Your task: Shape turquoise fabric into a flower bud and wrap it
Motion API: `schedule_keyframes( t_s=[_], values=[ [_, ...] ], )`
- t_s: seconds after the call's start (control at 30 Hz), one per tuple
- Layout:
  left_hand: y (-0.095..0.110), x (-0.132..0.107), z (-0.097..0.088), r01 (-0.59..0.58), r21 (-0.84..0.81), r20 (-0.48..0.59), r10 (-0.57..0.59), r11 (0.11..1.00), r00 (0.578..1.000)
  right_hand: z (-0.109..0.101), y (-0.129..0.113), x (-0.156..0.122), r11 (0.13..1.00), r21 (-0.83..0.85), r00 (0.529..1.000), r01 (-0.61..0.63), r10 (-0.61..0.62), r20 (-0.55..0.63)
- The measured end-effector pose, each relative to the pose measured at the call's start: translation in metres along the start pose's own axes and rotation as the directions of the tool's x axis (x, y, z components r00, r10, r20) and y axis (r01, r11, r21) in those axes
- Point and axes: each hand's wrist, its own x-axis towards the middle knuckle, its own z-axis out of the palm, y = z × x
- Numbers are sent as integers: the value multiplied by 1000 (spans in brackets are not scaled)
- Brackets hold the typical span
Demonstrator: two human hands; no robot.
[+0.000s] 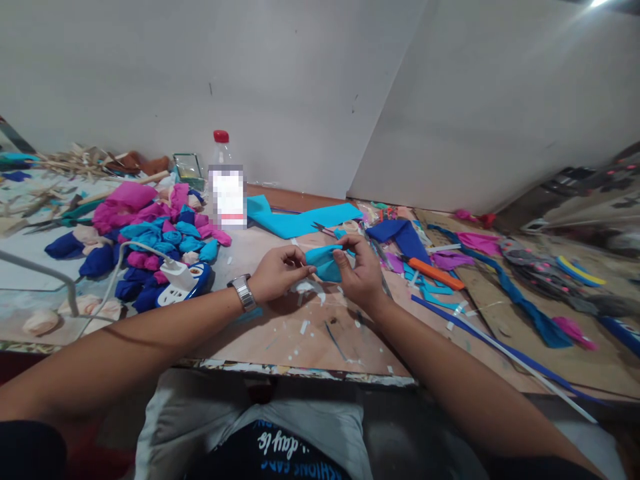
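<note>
A small piece of light-blue fabric point(324, 263) is stretched between my two hands above the table. My left hand point(281, 272), with a metal watch on the wrist, pinches its left end. On the other end, my right hand point(361, 272) grips the piece between thumb and fingers. Just behind them lies a long strip of the same light-blue fabric point(295, 223). The tips of a pair of scissors point(325, 230) show beyond my right hand; the rest is hidden.
Pink, blue and cream fabric bundles point(145, 233) pile up on the left beside a white-and-blue power strip point(183, 283). A red-capped bottle point(221, 137) stands behind. To the right lie an orange cutter point(436, 274), fabric scraps and cardboard point(493, 317).
</note>
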Motion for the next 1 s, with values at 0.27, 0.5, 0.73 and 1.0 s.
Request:
schedule_keyframes(
  t_s=[0.27,0.5,0.73,1.0],
  values=[
    [-2,-1,1,-68,-14,-18,68,998,998,-1,-5,2,993,-74,988,88,-77,137],
    [1,-2,-2,-167,178,87,153,970,984,1,-5,2,978,-99,947,184,-149,285],
    [-1,-4,-2,-275,284,136,245,919,960,0,-6,3,971,-64,931,231,-202,305],
    [4,-6,-3,-294,276,109,274,915,956,-1,-7,4,968,-84,935,236,-203,291]
  ],
)
